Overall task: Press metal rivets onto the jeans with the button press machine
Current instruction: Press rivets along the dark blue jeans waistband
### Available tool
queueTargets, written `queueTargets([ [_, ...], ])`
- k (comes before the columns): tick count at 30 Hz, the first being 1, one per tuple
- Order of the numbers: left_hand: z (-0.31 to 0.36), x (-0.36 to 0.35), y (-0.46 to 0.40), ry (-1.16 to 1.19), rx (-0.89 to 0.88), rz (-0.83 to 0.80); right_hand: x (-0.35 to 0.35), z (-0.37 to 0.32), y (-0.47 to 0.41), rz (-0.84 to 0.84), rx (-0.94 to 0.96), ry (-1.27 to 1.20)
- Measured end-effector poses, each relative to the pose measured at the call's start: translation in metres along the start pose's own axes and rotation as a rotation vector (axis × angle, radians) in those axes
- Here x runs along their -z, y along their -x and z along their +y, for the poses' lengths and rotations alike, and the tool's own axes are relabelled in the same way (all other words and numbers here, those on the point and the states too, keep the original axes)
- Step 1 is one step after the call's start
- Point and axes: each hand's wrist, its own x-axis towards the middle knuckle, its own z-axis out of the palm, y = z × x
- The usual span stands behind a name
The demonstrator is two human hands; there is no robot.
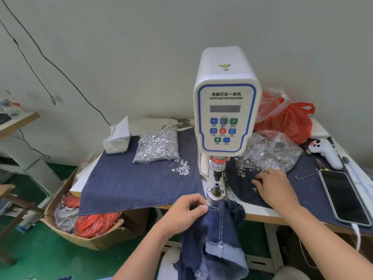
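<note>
A white servo button press machine (226, 102) stands mid-table, its lower die (216, 187) bare. Blue jeans (218, 235) hang off the table's front edge just below the die. My left hand (187, 212) pinches the jeans' top edge at the left of the die. Over a scatter of metal rivet rings (242, 168) on the dark cloth right of the machine, my right hand (272, 185) rests with fingers spread down; whether it holds one I cannot tell. An open clear bag of rings (280, 152) lies behind that hand.
A clear bag of rivet studs (157, 146) and loose studs (181, 168) lie on denim cloth (131, 182) left of the machine. A phone (341, 197), a white controller (327, 152) and red bags (288, 120) sit right. A cardboard box (84, 227) stands on the floor at left.
</note>
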Motion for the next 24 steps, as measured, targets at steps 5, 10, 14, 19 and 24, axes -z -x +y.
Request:
queueTargets([
  [5,-0.005,-0.002,-0.005,-0.277,-0.144,0.077,0.002,-0.004,0.001,-0.024,0.000,0.014],
  [10,-0.007,0.001,-0.015,-0.234,-0.126,0.111,0.004,-0.009,-0.005,-0.066,-0.063,0.002],
  [14,-0.008,0.005,-0.022,-0.167,-0.061,0.104,0.006,-0.014,-0.009,-0.091,-0.096,-0.077],
  [19,-0.005,0.008,-0.024,-0.151,-0.019,0.074,0.008,-0.015,-0.013,-0.049,-0.150,-0.156],
  [24,-0.006,0.006,-0.026,-0.146,0.000,0.095,0.018,-0.026,-0.013,-0.021,-0.308,-0.586],
])
